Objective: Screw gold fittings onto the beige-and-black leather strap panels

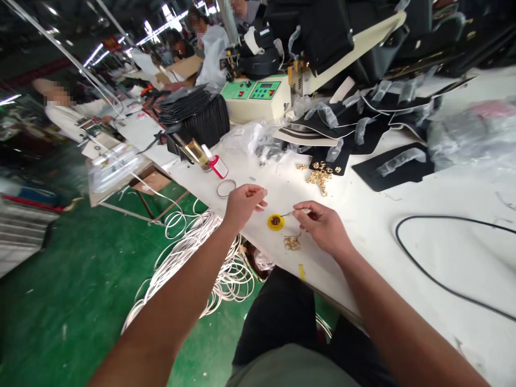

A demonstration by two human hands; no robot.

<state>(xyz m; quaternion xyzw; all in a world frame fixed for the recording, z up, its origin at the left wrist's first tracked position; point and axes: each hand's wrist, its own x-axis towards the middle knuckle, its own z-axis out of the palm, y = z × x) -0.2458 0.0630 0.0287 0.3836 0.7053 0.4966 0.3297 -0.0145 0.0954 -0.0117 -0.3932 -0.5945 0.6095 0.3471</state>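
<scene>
Over the near edge of the white table, my left hand is closed with its fingertips together. Whatever it may pinch is hidden or too small to make out. My right hand grips a thin stick-like applicator; its tip points at the rim of a small round yellow dish with something dark brown in it. Close below the dish lies a little cluster of gold metal fittings. A larger pile of gold fittings sits farther back, partly on a black panel.
A red-and-white bottle and a thin ring lie left. Behind are stacked black pieces, a control box and black panels with wrapped handles. A black cord curves at right. White tubing covers the floor.
</scene>
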